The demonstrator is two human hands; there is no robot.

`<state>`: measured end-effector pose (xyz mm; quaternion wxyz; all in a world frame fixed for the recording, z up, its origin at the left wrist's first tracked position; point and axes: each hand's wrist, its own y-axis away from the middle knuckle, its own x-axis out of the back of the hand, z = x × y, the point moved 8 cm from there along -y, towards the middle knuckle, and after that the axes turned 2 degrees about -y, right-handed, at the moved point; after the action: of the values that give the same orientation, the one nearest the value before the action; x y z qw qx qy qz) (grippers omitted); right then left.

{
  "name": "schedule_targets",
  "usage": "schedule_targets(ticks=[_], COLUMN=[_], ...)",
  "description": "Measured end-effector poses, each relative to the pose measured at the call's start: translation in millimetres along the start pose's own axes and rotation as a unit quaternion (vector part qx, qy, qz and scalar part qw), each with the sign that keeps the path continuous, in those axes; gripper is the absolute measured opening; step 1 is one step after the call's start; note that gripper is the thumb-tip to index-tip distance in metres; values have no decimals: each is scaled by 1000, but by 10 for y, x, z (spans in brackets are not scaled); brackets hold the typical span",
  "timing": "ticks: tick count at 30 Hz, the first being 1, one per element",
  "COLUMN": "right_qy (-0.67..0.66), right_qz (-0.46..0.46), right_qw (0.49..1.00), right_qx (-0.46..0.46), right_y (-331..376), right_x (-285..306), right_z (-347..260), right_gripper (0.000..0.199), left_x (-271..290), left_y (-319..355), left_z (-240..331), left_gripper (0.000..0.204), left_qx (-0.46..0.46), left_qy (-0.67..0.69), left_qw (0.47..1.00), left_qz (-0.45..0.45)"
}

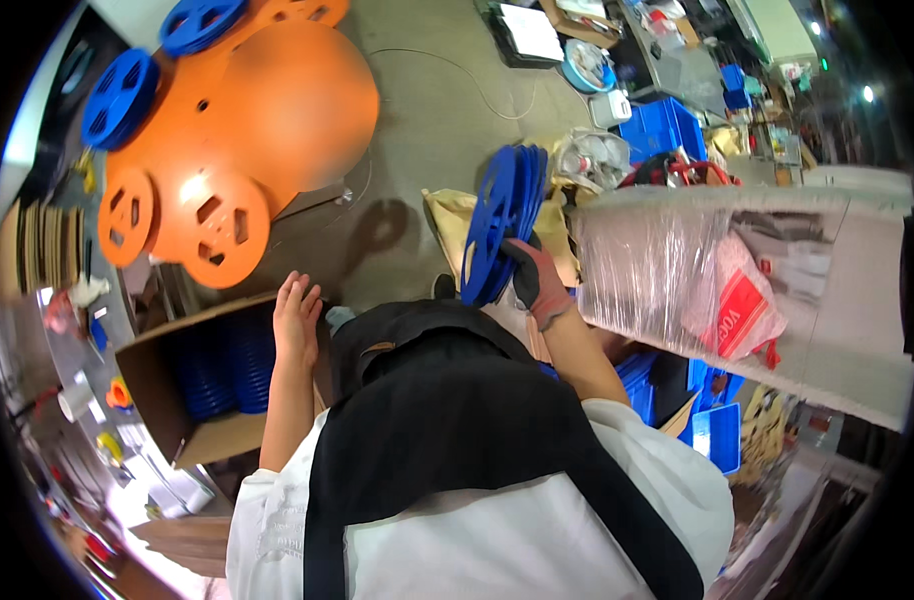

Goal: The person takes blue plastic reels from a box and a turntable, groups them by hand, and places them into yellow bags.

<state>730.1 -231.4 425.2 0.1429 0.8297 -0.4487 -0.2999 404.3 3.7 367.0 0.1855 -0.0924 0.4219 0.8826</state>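
My right hand (540, 283), in a grey and pink glove, grips several blue plastic reels (499, 215) held together as a stack. The stack stands on edge in front of my right side, its slotted faces turned left. My bare left hand (297, 318) is raised with its fingers stretched out and nothing in it. Close by on the left is an open cardboard box (145, 360) with stacked blue reels (205, 372) inside. Ahead of the left hand lies a large orange plate (182, 112) carrying orange slotted discs (227, 232) and blue reels (120, 100). Part of the plate is blurred.
On the right, a bench (847, 345) holds a plastic-wrapped block (652, 270) and a pink-red bag (739, 305). Blue bins (717, 438) stand below it, near my right elbow. Yellowish sacking (452, 215) lies behind the held reels. A thin cable (477, 85) crosses the floor.
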Motion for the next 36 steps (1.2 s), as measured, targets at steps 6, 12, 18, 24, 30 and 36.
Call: schedule_targets(ticks=[6,12,18,24,30,36], right_qy=[-93,-44,-9,-22,102,382], right_qz=[151,316,464,433,330,148], right_qw=[984,948,886,895,938,901], right_qx=[9,14,-12,104,29,138], right_y=[832,1585,2072,1961,978,635], right_x=[1825,3058,3486,3751,3714,3503], right_z=[-139,20,-34,-326,-416,102], right_gripper=[34,41,47,47,40,36], left_x=[-1669,-3638,-5386,-5350,-4517,-3845], left_y=[-395,-1109,-2075,-2625,-2360,-2145], left_z=[-1054,-2755,-4445,-4823,-4541,-4065], left_gripper=[48,59,65,58,50,22], left_qx=[94,210,110,-24,-112,-135], left_qy=[-203,-412,-462,-651,-613,-569], left_qw=[969,855,855,754,769,803], left_qz=[-106,-236,-209,-80,-140,-117])
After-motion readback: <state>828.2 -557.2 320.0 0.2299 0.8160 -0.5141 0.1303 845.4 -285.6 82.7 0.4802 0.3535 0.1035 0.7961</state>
